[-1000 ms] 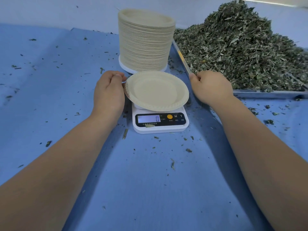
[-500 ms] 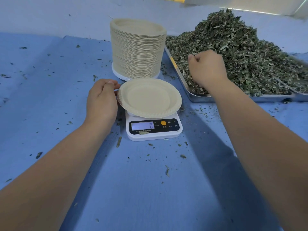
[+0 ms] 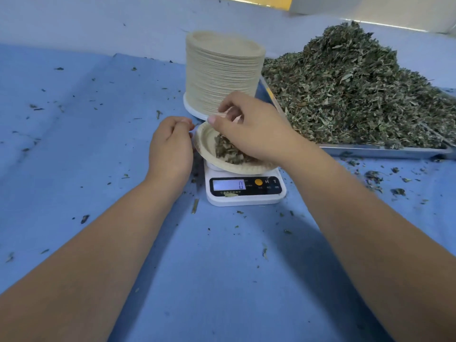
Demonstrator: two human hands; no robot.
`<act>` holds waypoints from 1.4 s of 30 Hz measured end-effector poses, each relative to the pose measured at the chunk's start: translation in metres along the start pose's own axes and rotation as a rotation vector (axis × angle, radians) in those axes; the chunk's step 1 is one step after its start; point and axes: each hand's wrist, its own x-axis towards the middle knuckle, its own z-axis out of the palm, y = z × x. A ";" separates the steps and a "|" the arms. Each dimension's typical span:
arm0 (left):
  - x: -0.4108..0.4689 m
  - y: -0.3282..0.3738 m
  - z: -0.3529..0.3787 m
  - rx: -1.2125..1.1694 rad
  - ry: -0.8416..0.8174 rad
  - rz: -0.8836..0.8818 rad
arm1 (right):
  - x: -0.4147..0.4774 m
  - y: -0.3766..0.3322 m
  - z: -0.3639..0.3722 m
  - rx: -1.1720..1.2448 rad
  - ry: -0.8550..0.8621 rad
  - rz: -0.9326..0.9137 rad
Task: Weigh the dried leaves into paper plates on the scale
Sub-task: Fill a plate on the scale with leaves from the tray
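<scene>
1. At a bench covered in blue cloth, a person portions dried leaves. A white digital scale stands mid-bench toward the far edge, with a paper plate sitting on it.
2. The left hand, fingers curled, appears to pinch the plate's left rim between thumb and forefinger to steady it.
3. The right hand hovers over the plate with its fingers loosened and spread. A small clump of leaves lies in the plate beneath it. Whether any are left in the palm is hidden.
4. The supply, a tall heap of dried leaves, fills a metal tray at the bench's far right. A high stack of paper plates stands just behind the scale.
5. The display reads 0 despite the leaves in the plate, likely because it has not settled or because the steadying hand is taking some of the weight.
6. To do this step well, both hands should probably come clear of the plate before the number is read. Leaves should then be added or removed in small pinches over the plate's centre, so that nothing spills onto the scattered crumbs on the cloth.
</scene>
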 end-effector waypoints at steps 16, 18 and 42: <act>0.004 -0.005 0.004 0.062 -0.026 0.027 | 0.021 0.127 -0.033 -0.326 -0.008 0.406; 0.004 -0.005 0.004 0.063 -0.026 0.023 | 0.033 0.131 -0.036 -0.274 -0.104 0.462; 0.003 -0.004 0.004 0.025 -0.022 0.020 | 0.007 0.135 -0.032 -0.362 0.191 0.302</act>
